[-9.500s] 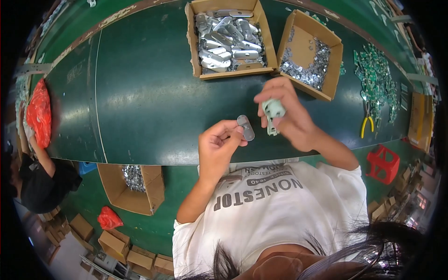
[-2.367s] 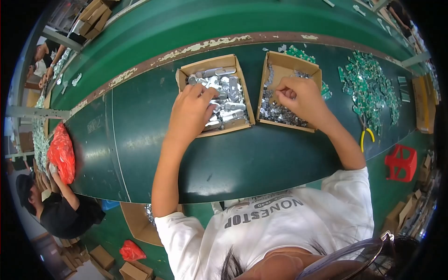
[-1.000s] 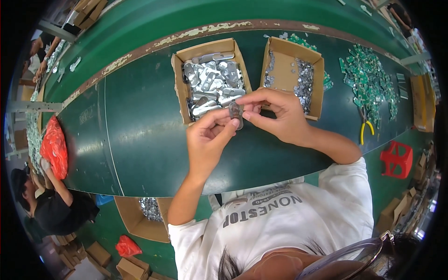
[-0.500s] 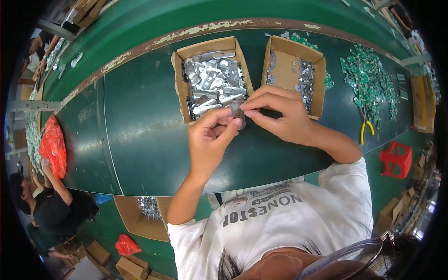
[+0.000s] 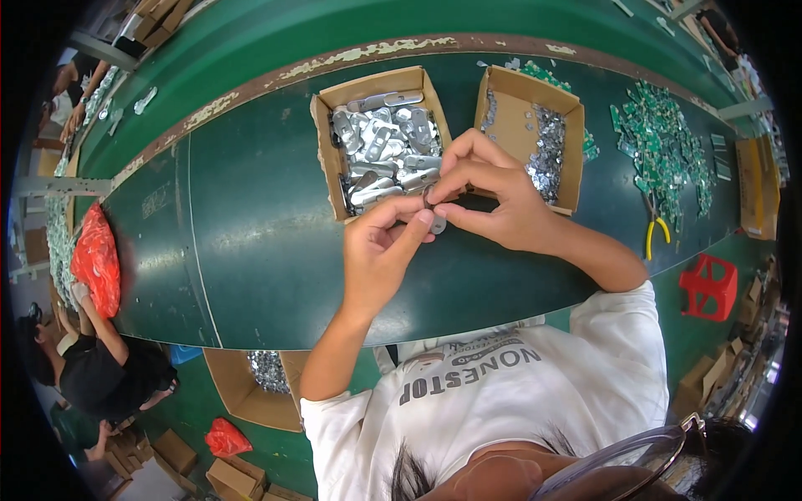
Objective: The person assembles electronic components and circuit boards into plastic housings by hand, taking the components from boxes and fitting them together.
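Observation:
Just in front of a cardboard box [image 5: 327,159] of shiny oval metal plates [image 5: 380,144], my two hands meet over one small rounded metal plate [image 5: 439,225]. My left hand [image 5: 376,255] is closed, pinching the plate between thumb and fingers. From the right, my right hand [image 5: 511,204] closes thumb and fingertips on its upper end. Fingers cover most of the plate, so I cannot tell if a smaller part is held against it. Beyond my right hand stands a second cardboard box [image 5: 511,102] with small grey metal pieces [image 5: 547,150].
Green circuit boards [image 5: 660,142] lie heaped on the dark green table [image 5: 267,275] at the right, with yellow-handled pliers [image 5: 657,230] by them. A red stool [image 5: 708,286] stands beyond the right edge. A red bag [image 5: 98,263] and a co-worker [image 5: 109,380] are at the left.
The plate has tilted and is now more hidden by my fingers. My right hand has bunched higher and closer over its upper end. The box of plates has shifted very slightly.

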`<state>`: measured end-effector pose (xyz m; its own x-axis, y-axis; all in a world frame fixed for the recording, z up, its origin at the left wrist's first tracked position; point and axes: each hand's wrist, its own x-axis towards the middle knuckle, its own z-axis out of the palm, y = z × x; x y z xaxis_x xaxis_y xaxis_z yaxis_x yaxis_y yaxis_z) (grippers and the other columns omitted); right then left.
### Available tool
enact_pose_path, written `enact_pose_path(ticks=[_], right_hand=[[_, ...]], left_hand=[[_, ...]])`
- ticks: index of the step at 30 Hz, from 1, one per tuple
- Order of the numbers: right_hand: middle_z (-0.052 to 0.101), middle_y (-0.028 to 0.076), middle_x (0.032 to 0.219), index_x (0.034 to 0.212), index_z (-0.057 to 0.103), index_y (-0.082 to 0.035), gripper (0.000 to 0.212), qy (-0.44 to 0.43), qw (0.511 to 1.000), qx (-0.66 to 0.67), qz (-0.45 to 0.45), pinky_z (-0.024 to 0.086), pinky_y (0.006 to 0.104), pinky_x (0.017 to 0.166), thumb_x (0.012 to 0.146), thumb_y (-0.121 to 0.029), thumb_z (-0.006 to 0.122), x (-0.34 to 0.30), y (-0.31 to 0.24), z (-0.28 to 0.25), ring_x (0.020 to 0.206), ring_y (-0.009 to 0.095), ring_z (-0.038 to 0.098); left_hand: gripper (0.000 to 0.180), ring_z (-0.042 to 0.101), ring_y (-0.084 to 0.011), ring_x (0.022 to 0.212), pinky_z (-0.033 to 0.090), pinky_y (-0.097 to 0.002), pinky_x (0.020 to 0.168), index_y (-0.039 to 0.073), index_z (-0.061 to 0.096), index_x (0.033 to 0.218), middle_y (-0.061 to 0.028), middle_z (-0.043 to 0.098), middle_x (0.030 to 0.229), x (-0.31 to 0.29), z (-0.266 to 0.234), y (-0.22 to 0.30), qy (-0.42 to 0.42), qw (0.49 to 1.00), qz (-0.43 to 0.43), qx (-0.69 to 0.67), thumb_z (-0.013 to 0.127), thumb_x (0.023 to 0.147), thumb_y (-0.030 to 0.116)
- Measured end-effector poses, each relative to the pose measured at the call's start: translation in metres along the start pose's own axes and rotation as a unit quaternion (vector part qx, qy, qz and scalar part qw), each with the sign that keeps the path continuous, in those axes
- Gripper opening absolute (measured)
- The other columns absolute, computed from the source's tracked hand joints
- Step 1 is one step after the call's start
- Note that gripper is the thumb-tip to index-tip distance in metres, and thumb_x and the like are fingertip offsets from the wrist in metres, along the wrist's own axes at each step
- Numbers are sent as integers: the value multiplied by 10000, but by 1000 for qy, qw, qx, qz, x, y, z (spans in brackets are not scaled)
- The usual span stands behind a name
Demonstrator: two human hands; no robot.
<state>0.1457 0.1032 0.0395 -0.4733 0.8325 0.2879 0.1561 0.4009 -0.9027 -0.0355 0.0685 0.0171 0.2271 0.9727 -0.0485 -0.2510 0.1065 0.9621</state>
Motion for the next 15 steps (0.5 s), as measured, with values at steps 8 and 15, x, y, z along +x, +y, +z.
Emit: enact_pose_path(ticks=[8,15], right_hand=[[481,81,1012,887,645,-10,131,-40,999,12,-17,473,260,771,763,33,641,2,6,-4,906,151,543],[499,88,924,811,572,6,88,-11,998,52,16,450,259,722,749,24,631,-1,5,4,848,159,542]], left_hand=[[125,582,-97,766,513,-240,653,-30,581,966,-63,608,901,2,-5,-5,-15,999,-13,-29,562,874,52],[104,582,-83,799,507,-233,687,-7,565,955,-47,606,906,-3,2,-6,-5,999,-1,-49,557,882,66]])
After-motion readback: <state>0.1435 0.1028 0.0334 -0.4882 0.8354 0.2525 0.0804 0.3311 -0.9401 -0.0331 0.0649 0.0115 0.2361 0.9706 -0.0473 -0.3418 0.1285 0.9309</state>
